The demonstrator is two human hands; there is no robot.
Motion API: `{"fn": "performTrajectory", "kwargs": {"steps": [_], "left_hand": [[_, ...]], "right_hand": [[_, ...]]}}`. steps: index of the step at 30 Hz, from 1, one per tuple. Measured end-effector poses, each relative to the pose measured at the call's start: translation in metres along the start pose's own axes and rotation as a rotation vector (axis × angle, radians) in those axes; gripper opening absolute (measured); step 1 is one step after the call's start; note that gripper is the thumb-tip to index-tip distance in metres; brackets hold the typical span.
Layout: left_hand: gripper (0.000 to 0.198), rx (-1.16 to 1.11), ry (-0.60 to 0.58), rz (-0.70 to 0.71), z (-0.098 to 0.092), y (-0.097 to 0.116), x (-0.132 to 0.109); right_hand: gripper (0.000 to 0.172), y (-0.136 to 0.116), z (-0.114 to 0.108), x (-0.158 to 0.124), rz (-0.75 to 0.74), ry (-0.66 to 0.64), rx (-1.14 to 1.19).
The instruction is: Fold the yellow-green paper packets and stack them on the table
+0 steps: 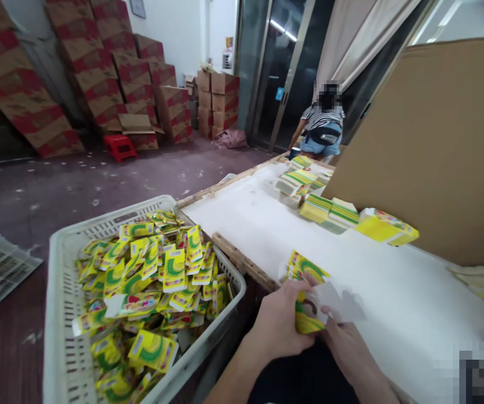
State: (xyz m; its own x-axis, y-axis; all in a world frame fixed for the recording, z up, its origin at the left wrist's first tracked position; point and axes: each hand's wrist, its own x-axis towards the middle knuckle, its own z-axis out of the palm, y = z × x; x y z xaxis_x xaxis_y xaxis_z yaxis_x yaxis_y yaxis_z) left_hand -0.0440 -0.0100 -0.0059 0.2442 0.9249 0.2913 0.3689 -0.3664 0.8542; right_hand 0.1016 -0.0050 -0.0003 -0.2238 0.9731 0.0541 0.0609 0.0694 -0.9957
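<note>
At the near edge of the white table (242,210), my left hand (278,317) is closed round a yellow and green carton (309,324). My right hand (343,336) pinches the right side of the same carton, where a pale flap (332,297) sticks out. Another yellow-green carton piece (305,266) shows just beyond my left fingers. Left of my hands, a white plastic basket (56,314) holds a heap of small yellow and green packets (174,270).
Stacks of flat cartons (318,207) and a yellow box (383,227) lie along a tall cardboard sheet (427,151). A person (324,120) bends at the table's far end. Boxes (94,73) and a red stool (119,147) stand back left.
</note>
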Motion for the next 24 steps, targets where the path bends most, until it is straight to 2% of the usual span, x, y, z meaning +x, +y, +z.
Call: {"fn": "performTrajectory", "kwargs": {"steps": [2, 4, 6, 9, 12, 14, 15, 17, 19, 22, 24], "left_hand": [[0.064, -0.013, -0.009, -0.059, 0.002, -0.005, 0.000], [0.061, -0.027, 0.004, -0.037, 0.004, -0.009, -0.001], [0.058, -0.060, 0.050, -0.016, 0.006, -0.011, -0.001], [0.060, -0.030, 0.244, -0.071, 0.006, -0.012, 0.001], [0.073, -0.051, 0.496, -0.129, 0.003, -0.008, 0.004], [0.075, -0.334, 0.585, -0.180, 0.000, -0.003, 0.006], [0.068, -0.535, 0.615, -0.204, -0.001, 0.000, 0.006], [0.046, -0.930, 0.653, -0.252, -0.003, 0.004, 0.006], [0.028, -1.209, 0.703, -0.310, -0.006, 0.005, 0.006], [0.020, -1.414, 0.775, -0.359, -0.011, -0.001, 0.005], [0.021, -1.495, 0.814, -0.331, -0.013, -0.006, 0.005]], "right_hand": [[0.056, 0.001, -0.001, -0.002, -0.130, -0.069, -0.275], [0.052, 0.001, -0.002, -0.003, -0.248, -0.127, -0.528], [0.043, 0.002, -0.003, -0.002, -0.335, -0.089, -0.657], [0.032, 0.005, -0.005, 0.002, -0.353, 0.094, -0.607], [0.027, 0.005, -0.004, 0.008, -0.236, 0.336, -0.385], [0.030, 0.005, 0.002, 0.010, -0.168, 0.435, -0.243], [0.032, 0.005, 0.006, 0.010, -0.159, 0.445, -0.211], [0.033, 0.006, 0.018, 0.009, -0.191, 0.369, -0.279], [0.035, 0.007, 0.028, 0.006, -0.249, 0.241, -0.414], [0.038, 0.005, 0.034, 0.001, -0.317, 0.089, -0.533], [0.038, 0.002, 0.032, -0.001, -0.334, -0.010, -0.537]]}}
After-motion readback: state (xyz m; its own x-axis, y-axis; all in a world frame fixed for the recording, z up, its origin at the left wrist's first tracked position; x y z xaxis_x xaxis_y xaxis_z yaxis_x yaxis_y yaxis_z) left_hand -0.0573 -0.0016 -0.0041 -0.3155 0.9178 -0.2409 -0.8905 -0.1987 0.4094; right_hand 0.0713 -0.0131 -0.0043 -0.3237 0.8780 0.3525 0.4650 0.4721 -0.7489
